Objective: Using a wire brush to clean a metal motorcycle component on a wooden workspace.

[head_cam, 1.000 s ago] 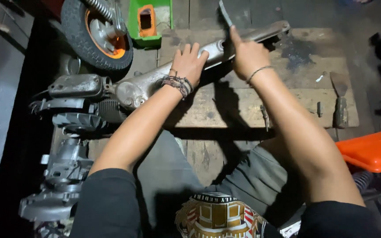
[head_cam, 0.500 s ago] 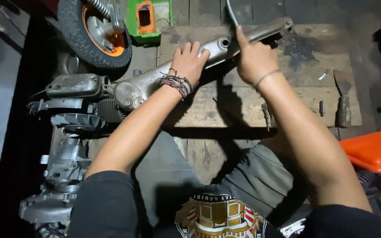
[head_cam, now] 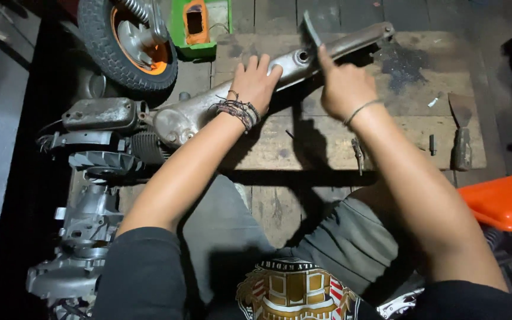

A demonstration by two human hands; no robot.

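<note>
A long grey metal exhaust pipe [head_cam: 351, 42] lies slantwise across a wooden board [head_cam: 422, 118]. My left hand [head_cam: 256, 80], with cord bracelets at the wrist, presses down flat on the pipe's middle. My right hand [head_cam: 342, 89] is closed on a thin flat metal tool [head_cam: 310, 26] whose blade points up and away, its lower end by a hole in the pipe. The pipe's wide end [head_cam: 176, 121] meets a small engine at the left.
A small engine with cooling fins [head_cam: 99, 160] and a casing [head_cam: 84, 237] lies at the left. A tyre with an orange rim [head_cam: 128, 44] and a green box [head_cam: 200, 24] sit at the top. A chisel [head_cam: 461, 139] rests on the board; an orange case [head_cam: 505, 201] is at right.
My right hand with the flat tool has shifted slightly along the pipe and tilted the blade. The left hand has stayed on the pipe.
</note>
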